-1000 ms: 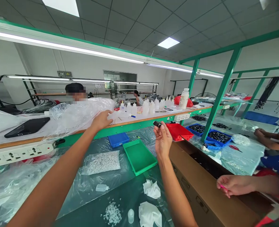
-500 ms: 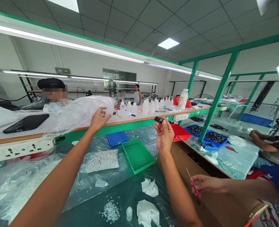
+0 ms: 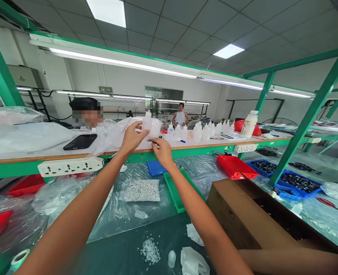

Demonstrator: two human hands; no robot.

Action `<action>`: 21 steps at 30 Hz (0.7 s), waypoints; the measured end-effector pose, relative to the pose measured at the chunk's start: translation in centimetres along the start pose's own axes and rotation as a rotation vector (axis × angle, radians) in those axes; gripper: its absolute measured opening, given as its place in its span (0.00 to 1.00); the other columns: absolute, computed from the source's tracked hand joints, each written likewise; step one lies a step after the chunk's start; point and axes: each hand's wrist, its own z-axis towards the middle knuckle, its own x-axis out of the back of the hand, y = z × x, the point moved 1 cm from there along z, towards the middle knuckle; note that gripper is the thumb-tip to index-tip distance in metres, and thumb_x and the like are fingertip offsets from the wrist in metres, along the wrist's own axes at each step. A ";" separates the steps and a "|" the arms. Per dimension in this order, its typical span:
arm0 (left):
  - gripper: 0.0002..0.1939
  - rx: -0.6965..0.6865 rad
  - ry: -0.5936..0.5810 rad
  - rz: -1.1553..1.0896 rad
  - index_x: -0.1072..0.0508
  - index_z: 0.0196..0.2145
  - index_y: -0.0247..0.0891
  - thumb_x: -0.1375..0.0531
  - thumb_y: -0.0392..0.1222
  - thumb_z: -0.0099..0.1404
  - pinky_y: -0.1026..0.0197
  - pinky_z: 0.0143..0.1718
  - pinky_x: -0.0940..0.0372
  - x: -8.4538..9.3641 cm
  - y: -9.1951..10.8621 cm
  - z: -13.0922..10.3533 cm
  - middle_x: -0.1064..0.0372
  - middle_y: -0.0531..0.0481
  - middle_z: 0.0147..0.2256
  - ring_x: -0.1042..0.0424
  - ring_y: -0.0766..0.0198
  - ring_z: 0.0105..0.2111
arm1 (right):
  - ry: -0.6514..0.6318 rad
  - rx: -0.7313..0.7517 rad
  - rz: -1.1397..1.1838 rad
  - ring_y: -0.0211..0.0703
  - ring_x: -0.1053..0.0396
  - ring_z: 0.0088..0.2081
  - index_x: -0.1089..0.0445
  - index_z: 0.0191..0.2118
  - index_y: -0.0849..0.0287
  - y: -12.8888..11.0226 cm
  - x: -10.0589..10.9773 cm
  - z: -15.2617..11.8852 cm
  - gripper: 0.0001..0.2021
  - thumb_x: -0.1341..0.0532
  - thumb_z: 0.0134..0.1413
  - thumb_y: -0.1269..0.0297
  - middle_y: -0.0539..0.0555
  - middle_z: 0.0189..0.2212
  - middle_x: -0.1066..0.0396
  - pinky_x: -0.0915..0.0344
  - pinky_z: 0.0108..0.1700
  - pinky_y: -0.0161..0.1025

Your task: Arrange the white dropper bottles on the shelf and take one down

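Observation:
My left hand (image 3: 132,138) reaches up to the raised shelf (image 3: 42,157) and grips a small white squeeze bottle (image 3: 146,123), held upright just above the shelf beside a clear plastic bag (image 3: 115,131). My right hand (image 3: 163,151) is right next to it at the shelf's front edge. Its fingers are pinched on a small dark part (image 3: 154,142) just below the bottle. Both forearms stretch forward over the green worktable (image 3: 120,250).
Several white bottles (image 3: 199,131), a black tablet (image 3: 80,141) and a power strip (image 3: 70,167) are on the shelf. Below lie a green tray (image 3: 173,191), blue tray (image 3: 154,168), red tray (image 3: 235,167), bag of white parts (image 3: 140,190), tissues (image 3: 193,261) and cardboard box (image 3: 243,215). A person sits opposite; a co-worker's arm (image 3: 295,261) is at bottom right.
The view swung left. My right hand moved from mid-air to the shelf edge beside my left hand. My left hand closed on the white bottle and lifted it.

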 end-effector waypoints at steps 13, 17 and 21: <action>0.23 -0.007 -0.076 -0.018 0.30 0.43 0.36 0.37 0.49 0.51 0.65 0.26 0.37 0.9 0.1 -1.5 0.34 0.50 0.34 0.30 0.67 0.25 | 0.064 -0.055 0.118 0.40 0.32 0.46 0.34 0.51 0.62 -0.1 2.0 0.4 0.20 0.54 0.63 0.58 0.56 0.47 0.30 0.37 0.49 0.37; 0.23 -0.027 -0.167 -0.036 0.31 0.43 0.35 0.37 0.47 0.51 0.66 0.24 0.37 -1.3 0.3 -2.4 0.34 0.49 0.34 0.29 0.66 0.26 | 0.041 -0.038 0.420 0.39 0.31 0.40 0.37 0.53 0.61 -1.4 3.7 0.5 0.23 0.46 0.57 0.52 0.55 0.42 0.28 0.34 0.41 0.35; 0.23 -0.090 -0.254 -0.018 0.35 0.47 0.36 0.40 0.44 0.55 0.66 0.28 0.35 -4.1 0.3 -2.6 0.33 0.48 0.37 0.28 0.65 0.32 | 0.109 -0.092 0.398 0.41 0.31 0.35 0.33 0.47 0.57 -1.1 5.0 0.9 0.20 0.39 0.48 0.55 0.52 0.37 0.27 0.35 0.41 0.38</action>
